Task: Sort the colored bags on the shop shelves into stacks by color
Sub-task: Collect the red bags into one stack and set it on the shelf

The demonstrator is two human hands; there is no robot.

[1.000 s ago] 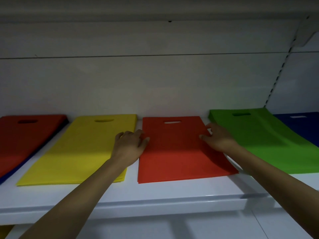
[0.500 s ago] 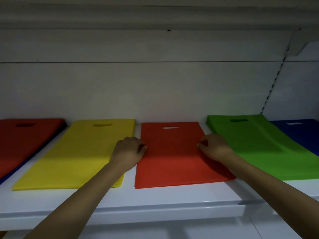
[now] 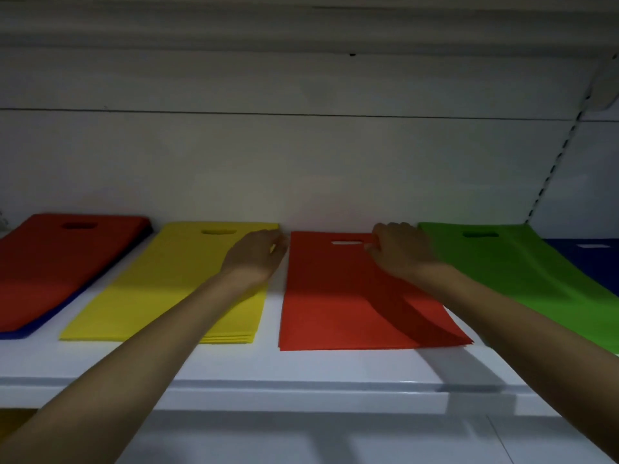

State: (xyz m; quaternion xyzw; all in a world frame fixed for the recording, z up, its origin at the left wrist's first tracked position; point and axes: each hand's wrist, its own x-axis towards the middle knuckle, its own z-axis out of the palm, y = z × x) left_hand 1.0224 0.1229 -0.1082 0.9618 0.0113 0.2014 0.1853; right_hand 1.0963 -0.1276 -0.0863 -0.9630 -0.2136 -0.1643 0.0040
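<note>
Currently orange-red bag stack lies flat mid-shelf between yellow stack and green stack, matte, handle slot at far end; left hand at far-left corner, right hand beside slot, fingers curled, grip blurred, can't tell.

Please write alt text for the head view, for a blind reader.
A person's left hand and right hand are at the far end of the middle red bag stack on a white shelf. A yellow stack lies left of it, a green stack right.
</note>
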